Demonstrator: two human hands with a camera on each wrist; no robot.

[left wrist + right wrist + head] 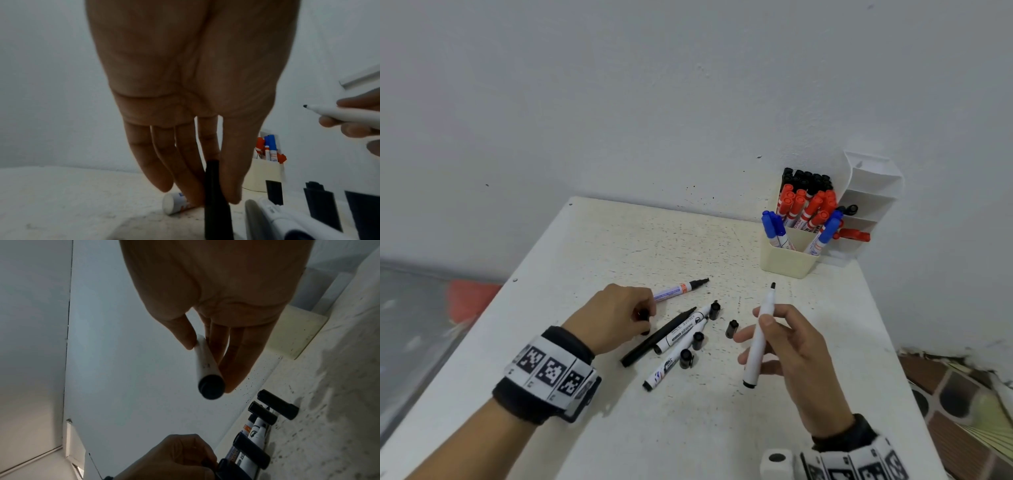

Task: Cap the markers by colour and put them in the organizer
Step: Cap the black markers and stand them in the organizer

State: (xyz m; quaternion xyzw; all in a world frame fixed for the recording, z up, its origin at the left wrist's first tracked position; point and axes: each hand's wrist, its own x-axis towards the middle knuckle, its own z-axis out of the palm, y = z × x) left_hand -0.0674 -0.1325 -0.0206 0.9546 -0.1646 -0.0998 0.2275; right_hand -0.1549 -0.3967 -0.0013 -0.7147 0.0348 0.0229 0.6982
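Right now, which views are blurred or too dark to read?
Head view: evenly lit, sharp at the markers, edges bent by the wide lens. Left wrist view: dim, left hand backlit, near cap blurred. Right wrist view: dim, the pen in the right hand soft.

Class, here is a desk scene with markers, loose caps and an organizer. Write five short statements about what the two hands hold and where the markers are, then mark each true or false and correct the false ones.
1. The right hand holds a white marker with its black tip uncovered. True.
2. The left hand rests flat and holds nothing. False: it pinches a black cap between thumb and fingers.
3. The cream organizer already holds capped black, red and blue markers. True.
4. All markers lying on the table are capped. False: several lie uncapped, with loose black caps beside them.
5. The organizer stands at the near left corner. False: it stands at the far right, by the wall.
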